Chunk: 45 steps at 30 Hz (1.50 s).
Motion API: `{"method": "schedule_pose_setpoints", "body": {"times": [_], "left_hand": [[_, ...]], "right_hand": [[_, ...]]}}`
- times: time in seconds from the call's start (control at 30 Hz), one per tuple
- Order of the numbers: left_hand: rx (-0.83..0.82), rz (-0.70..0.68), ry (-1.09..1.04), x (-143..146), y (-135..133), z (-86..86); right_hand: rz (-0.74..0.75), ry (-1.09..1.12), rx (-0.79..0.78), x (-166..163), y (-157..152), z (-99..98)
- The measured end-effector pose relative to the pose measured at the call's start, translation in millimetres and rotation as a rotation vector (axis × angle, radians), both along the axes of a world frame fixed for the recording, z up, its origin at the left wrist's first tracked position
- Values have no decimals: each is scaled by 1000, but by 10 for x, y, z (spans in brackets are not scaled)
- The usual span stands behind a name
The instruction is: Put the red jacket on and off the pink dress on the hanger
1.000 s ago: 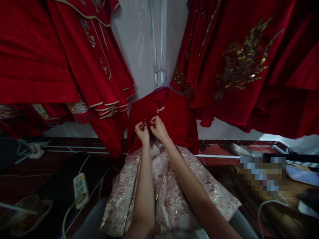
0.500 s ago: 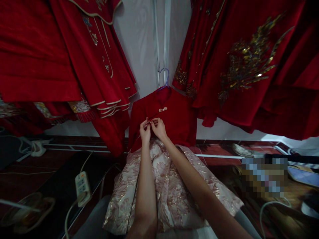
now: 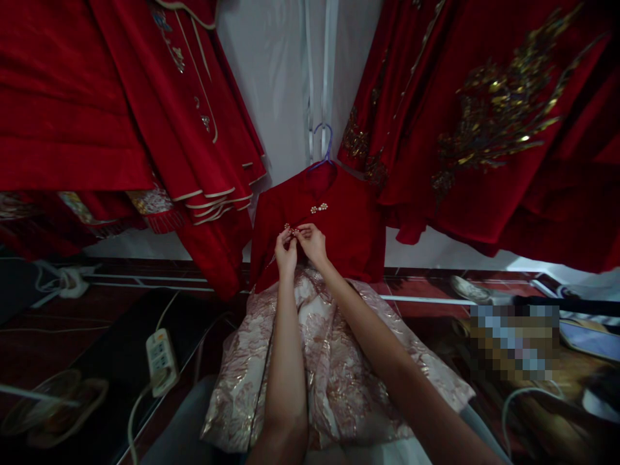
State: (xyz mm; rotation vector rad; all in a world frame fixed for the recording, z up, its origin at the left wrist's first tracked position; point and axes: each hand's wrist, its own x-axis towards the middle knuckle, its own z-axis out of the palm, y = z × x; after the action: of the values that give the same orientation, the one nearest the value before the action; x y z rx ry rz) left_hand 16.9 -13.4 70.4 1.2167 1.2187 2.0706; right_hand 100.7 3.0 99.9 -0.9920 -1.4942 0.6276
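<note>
A red top (image 3: pixel 356 236) hangs on a purple hanger (image 3: pixel 330 143), with a pale pink brocade skirt (image 3: pixel 329 349) spread below it over my lap. At its chest is a beaded, flower-shaped frog fastener (image 3: pixel 319 208). Lower and to the left, a second beaded frog fastener (image 3: pixel 287 227) shows partly between my fingertips. My left hand (image 3: pixel 286 254) pinches it from the left with closed fingers. Against it from the right, my right hand (image 3: pixel 312 243) pinches too, thumb and fingertips nearly meeting those of the left. The fingers hide most of this fastener.
Red embroidered garments (image 3: pixel 194 148) hang at the left, and more with gold sequins (image 3: pixel 498 123) at the right. A white rack bar (image 3: pixel 426 299) runs low across. A power strip (image 3: pixel 161 361) lies on a black surface; a phone (image 3: pixel 588 339) rests at the right.
The view has shifted slightly, so the hung garments sit a little differently in frame. Both hands stay at the same fastener, with only small finger movement.
</note>
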Motion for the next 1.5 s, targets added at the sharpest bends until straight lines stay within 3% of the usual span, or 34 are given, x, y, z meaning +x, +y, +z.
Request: {"method": "schedule_pose_setpoints", "body": {"times": [0.43, 0.7, 1.17, 1.5], "left_hand": [[0, 36, 58, 0, -61, 50], [-2, 159, 104, 39, -71, 92], [-42, 182, 51, 51, -13, 121], [-71, 197, 61, 96, 62, 90]], "right_hand": [[79, -80, 38, 67, 43, 78], [86, -213, 163, 97, 85, 121], [187, -165, 62, 174, 78, 203], [200, -221, 125, 204, 170, 169]]}}
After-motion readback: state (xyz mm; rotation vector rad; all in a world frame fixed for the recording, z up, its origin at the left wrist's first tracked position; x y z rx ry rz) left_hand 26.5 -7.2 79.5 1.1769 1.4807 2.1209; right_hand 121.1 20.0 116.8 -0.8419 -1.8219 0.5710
